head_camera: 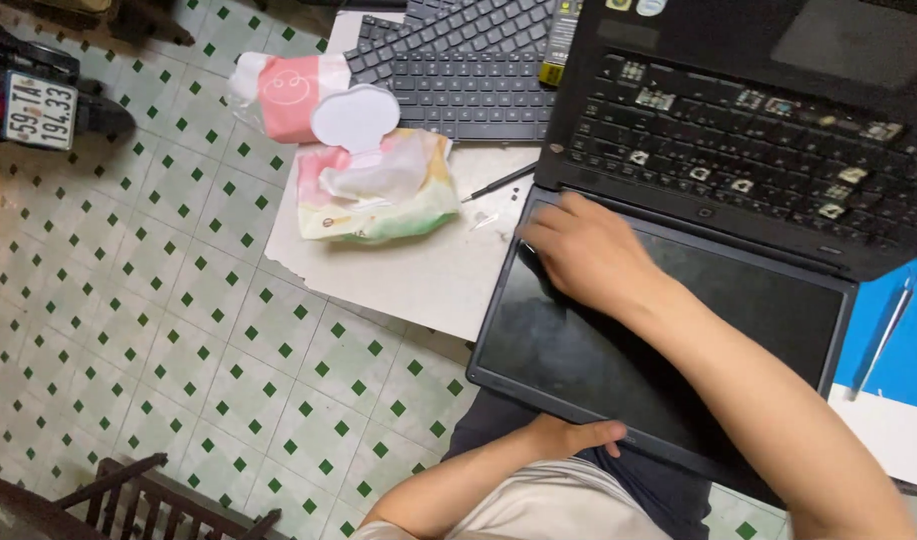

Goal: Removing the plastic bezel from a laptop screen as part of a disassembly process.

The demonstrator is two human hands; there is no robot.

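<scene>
There is just one camera, worn on the person's head. It looks straight down from close above at the open laptop (678, 250), the table edge (418, 290), and the tiled floor (178, 330) on the left.

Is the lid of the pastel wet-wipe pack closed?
No, the white rounded lid stands flipped up above the soft pastel wet-wipe pack, with a wipe poking out.

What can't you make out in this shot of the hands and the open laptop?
Head view only:
- Right hand: palm side hidden, flat on laptop screen.
- Left hand: fingers tucked under screen edge.
- Laptop keyboard: cut off by top edge.
- Spare keyboard: partly cut off at the top.
</scene>
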